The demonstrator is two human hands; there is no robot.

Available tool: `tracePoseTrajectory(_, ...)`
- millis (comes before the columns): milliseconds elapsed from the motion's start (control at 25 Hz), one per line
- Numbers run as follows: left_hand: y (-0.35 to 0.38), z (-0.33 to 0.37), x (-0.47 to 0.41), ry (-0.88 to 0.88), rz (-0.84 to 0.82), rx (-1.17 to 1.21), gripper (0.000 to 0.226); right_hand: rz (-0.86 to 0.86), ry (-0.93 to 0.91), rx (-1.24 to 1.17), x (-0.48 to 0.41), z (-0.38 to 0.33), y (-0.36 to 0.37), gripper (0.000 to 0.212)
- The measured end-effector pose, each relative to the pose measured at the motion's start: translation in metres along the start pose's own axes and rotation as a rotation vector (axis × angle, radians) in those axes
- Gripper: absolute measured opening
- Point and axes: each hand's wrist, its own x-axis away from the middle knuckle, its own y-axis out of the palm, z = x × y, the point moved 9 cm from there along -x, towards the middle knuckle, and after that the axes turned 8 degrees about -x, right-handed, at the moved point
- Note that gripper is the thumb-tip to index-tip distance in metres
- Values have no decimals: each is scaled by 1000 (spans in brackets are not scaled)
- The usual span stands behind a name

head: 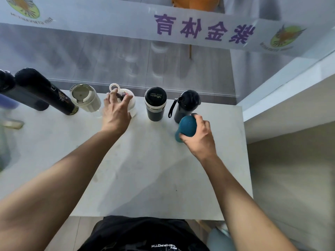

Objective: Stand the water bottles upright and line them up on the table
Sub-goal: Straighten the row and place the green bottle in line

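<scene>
Several bottles stand upright in a row along the far edge of the white table. From the left: two tall black flasks, a beige cup with a lid, a white bottle with a ring handle, a black tumbler and a dark bottle with a strap. My left hand wraps around the white bottle from the front, fingers on its top. My right hand grips a teal bottle, held just in front of the dark strap bottle.
A glass wall with a frosted band and purple characters runs right behind the row. A white ledge borders the table's right side. A blurred object lies at the left edge. The table's near half holds nothing but my forearms.
</scene>
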Motion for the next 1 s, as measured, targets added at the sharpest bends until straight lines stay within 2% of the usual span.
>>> tracePoseTrajectory(400, -9, 12, 21, -68, 39, -56, 69, 132, 92, -35, -62, 39, -72, 80)
tracePoseTrajectory(560, -16, 22, 33, -20, 112, -24, 59, 135, 93, -43, -80, 39, -79, 81)
tracePoseTrajectory(760, -16, 38, 44, 14, 114, 27, 50, 128, 95, -30, -86, 46, -80, 87)
tracePoseTrajectory(880, -19, 44, 54, 50, 117, 23, 49, 184, 25, 115, -80, 40, -82, 97)
tracePoseTrajectory(1000, -28, 43, 66, 70, 137, 24, 46, 355, -205, 121, -55, 11, -86, 77)
